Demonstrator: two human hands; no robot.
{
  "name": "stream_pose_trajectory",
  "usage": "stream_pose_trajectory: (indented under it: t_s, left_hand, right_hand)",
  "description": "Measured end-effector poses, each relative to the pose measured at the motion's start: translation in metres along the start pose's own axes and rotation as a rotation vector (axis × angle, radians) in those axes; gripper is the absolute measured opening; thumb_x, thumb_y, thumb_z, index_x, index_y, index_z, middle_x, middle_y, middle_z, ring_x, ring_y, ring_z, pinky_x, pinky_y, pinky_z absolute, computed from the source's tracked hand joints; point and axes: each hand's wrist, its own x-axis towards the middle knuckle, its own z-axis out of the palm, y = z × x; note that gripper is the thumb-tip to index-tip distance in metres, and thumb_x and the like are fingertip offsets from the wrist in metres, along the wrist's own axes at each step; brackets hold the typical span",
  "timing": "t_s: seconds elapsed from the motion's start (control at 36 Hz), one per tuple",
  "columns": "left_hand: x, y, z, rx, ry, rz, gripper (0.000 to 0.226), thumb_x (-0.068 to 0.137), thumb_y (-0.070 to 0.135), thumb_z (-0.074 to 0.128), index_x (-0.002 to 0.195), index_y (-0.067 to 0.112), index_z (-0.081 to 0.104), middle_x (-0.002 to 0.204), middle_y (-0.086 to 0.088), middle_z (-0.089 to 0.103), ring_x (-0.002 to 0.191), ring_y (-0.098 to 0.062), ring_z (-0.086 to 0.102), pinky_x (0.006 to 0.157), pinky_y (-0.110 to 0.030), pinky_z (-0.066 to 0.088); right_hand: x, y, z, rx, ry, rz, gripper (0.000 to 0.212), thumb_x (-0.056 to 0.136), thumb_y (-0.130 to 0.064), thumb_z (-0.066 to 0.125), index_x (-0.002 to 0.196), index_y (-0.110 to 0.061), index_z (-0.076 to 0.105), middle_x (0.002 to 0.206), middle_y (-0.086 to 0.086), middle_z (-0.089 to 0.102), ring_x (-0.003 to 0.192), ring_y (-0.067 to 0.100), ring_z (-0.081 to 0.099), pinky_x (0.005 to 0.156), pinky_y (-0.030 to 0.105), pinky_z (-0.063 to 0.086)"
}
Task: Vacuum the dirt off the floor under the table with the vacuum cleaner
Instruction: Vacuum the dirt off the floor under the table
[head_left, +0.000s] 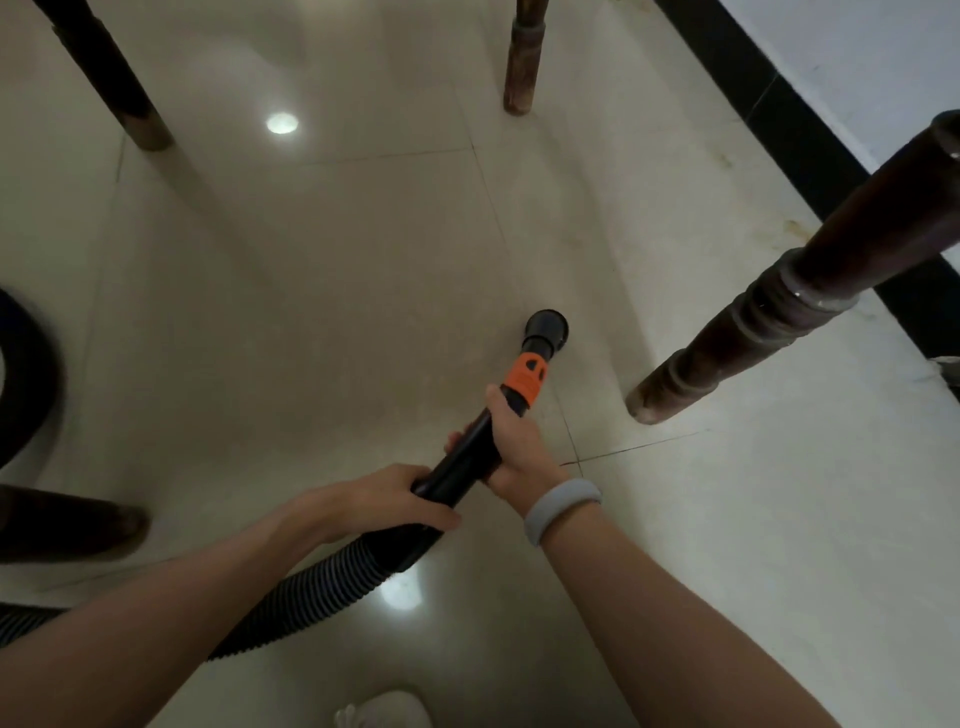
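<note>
The shiny pale tile floor (322, 270) has dark round wooden table legs (769, 312) on it, and a black strip runs along the white wall far right. Both hands wrap their fingers round the smooth black vacuum tube (467, 457): the right hand (514, 441) near the orange collar (524, 382), the left hand (384, 499) by the bumpy hose (311, 592). The round nozzle (545, 327) seems to touch the floor in the middle.

Glossy pale tiled floor (311, 249) bears four dark table legs (779, 312); nozzle (545, 325) seemingly touching.

No readable text, brand, number or sign shows anywhere; the orange collar (524, 382) on the vacuum tube (462, 462) bears only dark unlettered cut-outs.
</note>
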Motion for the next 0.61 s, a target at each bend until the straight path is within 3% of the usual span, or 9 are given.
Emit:
stream_pose_trajectory:
  t_s: [0.14, 0.19, 0.25, 0.39, 0.47, 0.56, 0.61]
  left_hand:
    - [-0.005, 0.009, -0.008, 0.034, 0.025, 0.000, 0.077, 0.048, 0.058, 0.071, 0.113, 0.017, 0.060, 0.098, -0.003, 0.070, 0.091, -0.020, 0.068, 0.087, -0.033, 0.054]
    - [-0.006, 0.016, -0.009, 0.085, 0.017, 0.004, 0.064, 0.065, 0.059, 0.072, 0.113, 0.018, 0.061, 0.096, 0.001, 0.069, 0.089, -0.016, 0.068, 0.085, -0.029, 0.054]
    - [-0.009, 0.021, -0.005, 0.147, 0.020, 0.011, 0.046, 0.086, 0.055, 0.060, 0.110, 0.016, 0.062, 0.091, 0.006, 0.067, 0.083, -0.008, 0.065, 0.075, -0.019, 0.049]
    - [-0.016, 0.007, 0.005, 0.169, 0.017, 0.003, 0.044, 0.090, 0.058, 0.047, 0.097, 0.017, 0.063, 0.084, 0.008, 0.066, 0.077, -0.006, 0.063, 0.067, -0.013, 0.045]
    - [-0.021, 0.010, -0.001, 0.128, 0.001, 0.001, 0.050, 0.088, 0.061, 0.042, 0.094, 0.017, 0.065, 0.084, 0.006, 0.069, 0.078, -0.006, 0.066, 0.069, -0.013, 0.046]
    - [-0.024, 0.018, -0.007, 0.157, -0.061, -0.001, 0.055, 0.078, 0.068, 0.041, 0.087, 0.019, 0.065, 0.084, 0.005, 0.071, 0.079, -0.008, 0.068, 0.076, -0.018, 0.047]
    - [-0.026, 0.021, -0.009, 0.210, -0.118, -0.025, 0.059, 0.073, 0.070, 0.042, 0.086, 0.018, 0.067, 0.083, 0.007, 0.071, 0.078, -0.007, 0.068, 0.075, -0.016, 0.047]
  right_hand:
    - [0.009, -0.017, -0.004, 0.025, -0.068, -0.053, 0.027, 0.092, -0.028, 0.062, 0.097, -0.007, 0.046, 0.075, 0.011, 0.052, 0.056, 0.023, 0.058, 0.066, 0.038, 0.056]
    - [0.010, -0.016, -0.005, 0.015, -0.051, -0.068, 0.029, 0.092, -0.030, 0.062, 0.095, -0.006, 0.047, 0.062, 0.010, 0.056, 0.048, 0.021, 0.060, 0.063, 0.037, 0.056]
    - [0.011, -0.011, -0.006, -0.016, -0.027, -0.065, 0.030, 0.093, -0.033, 0.060, 0.095, -0.005, 0.049, 0.051, 0.008, 0.058, 0.047, 0.021, 0.060, 0.059, 0.036, 0.055]
    - [0.001, -0.002, -0.005, -0.097, -0.095, 0.029, 0.025, 0.096, -0.031, 0.055, 0.092, -0.009, 0.044, 0.079, 0.011, 0.053, 0.062, 0.024, 0.060, 0.068, 0.039, 0.056]
    - [-0.001, -0.007, -0.005, -0.103, -0.133, -0.003, 0.022, 0.094, -0.026, 0.059, 0.096, -0.008, 0.047, 0.080, 0.011, 0.055, 0.067, 0.025, 0.063, 0.068, 0.038, 0.057]
    - [0.004, -0.012, -0.016, -0.137, -0.157, -0.057, 0.022, 0.088, -0.022, 0.067, 0.095, -0.008, 0.051, 0.083, 0.009, 0.056, 0.080, 0.026, 0.063, 0.084, 0.043, 0.056]
    - [0.003, -0.013, -0.026, -0.133, -0.172, -0.005, 0.025, 0.088, -0.026, 0.067, 0.097, -0.009, 0.051, 0.087, 0.010, 0.055, 0.084, 0.028, 0.062, 0.082, 0.043, 0.056]
